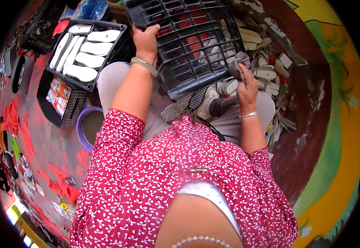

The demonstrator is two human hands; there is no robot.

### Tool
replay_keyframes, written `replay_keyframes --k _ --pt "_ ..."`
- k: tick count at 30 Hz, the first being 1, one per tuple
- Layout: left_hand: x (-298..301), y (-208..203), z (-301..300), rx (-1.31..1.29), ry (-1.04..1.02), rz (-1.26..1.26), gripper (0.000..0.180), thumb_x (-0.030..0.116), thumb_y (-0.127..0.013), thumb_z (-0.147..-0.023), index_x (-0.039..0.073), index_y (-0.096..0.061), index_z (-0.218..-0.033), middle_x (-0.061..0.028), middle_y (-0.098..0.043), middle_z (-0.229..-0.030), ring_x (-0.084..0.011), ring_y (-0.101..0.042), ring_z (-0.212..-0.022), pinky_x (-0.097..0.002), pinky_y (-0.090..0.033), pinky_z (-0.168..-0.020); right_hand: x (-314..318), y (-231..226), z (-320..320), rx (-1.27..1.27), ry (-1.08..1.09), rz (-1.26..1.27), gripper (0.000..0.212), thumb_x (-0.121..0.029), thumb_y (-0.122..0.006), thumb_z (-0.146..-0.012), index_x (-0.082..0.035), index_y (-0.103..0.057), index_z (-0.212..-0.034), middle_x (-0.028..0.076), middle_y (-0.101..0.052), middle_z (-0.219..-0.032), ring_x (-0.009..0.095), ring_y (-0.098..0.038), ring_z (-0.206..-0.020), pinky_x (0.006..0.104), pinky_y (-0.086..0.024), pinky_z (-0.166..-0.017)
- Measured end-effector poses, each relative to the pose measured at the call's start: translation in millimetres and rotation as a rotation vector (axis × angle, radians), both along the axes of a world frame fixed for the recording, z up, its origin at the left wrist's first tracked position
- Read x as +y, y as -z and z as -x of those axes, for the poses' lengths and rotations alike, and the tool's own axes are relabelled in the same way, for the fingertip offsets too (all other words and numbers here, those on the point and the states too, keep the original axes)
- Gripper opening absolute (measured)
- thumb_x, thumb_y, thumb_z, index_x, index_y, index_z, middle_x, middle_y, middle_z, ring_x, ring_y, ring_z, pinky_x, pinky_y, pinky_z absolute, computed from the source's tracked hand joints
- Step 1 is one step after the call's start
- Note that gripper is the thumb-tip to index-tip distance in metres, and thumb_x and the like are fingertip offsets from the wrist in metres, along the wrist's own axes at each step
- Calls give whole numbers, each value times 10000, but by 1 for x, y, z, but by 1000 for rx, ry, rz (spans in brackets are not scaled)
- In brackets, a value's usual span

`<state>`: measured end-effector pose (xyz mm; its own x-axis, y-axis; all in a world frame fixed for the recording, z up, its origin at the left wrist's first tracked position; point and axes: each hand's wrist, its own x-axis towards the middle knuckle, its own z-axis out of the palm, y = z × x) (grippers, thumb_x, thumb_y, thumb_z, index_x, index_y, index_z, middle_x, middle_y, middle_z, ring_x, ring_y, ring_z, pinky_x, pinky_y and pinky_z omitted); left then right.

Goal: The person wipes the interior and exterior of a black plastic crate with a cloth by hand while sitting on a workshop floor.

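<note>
A black plastic crate (196,47) with slatted, open-grid sides is tilted up in front of me above my knees. My left hand (146,40) grips its left edge, the thumb lying over the rim. At the crate's lower right corner my right hand (247,84) is closed on a crumpled grey rag (239,65), which touches the crate's edge. Through the grid, pale shoe insoles and something red show behind the crate. Loose insoles (250,37) lie heaped beyond and to the right of it.
At the left, another black crate (90,84) holds stacked white insoles (99,36). Below it sits a dark checked box (73,108) with packets inside. Beside my left leg stands a purple basin (81,128) holding greyish liquid. Red scraps (62,186) litter the floor; a painted wall (337,136) rises at the right.
</note>
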<state>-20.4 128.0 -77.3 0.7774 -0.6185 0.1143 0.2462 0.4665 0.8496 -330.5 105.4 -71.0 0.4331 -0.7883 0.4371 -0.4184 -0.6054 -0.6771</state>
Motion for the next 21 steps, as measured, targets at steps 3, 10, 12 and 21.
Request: replay_keyframes --k 3,10,12,21 --pt "2 3 -1 -22 -9 -27 431 3 -637 -684 51 -512 -1094 -21 -581 -943 -144 -535 -818 -276 -435 -768 39 -16 -45 199 -79 204 456 35 -488 -655 -79 -608 -1080 125 -628 -1021 282 -580 -983 389 -383 -894" --pt "-6 9 -5 -100 -46 -72 442 54 -646 -691 41 -505 -1109 -50 -595 -988 -188 -551 -884 -305 -432 -821 95 -26 -99 176 -572 217 339 -38 -563 -746 -94 -602 -1077 95 -566 -1151 251 -548 -1049 369 -370 -870" --pt "-5 10 -10 -103 -29 -117 452 59 -658 -686 39 -505 -1112 -50 -594 -994 -185 -550 -893 -304 -433 -824 93 -33 -99 237 -582 230 316 -88 -578 -772 -118 -600 -1086 71 -573 -1143 223 -552 -1061 363 -378 -856" --pt "-3 0 -7 80 95 -91 441 23 -653 -698 41 -490 -1108 -66 -592 -977 -193 -554 -868 -310 -438 -822 11 5 7 191 -373 412 363 28 -577 -694 -146 -681 -996 86 -633 -1102 249 -599 -1029 364 -452 -866"
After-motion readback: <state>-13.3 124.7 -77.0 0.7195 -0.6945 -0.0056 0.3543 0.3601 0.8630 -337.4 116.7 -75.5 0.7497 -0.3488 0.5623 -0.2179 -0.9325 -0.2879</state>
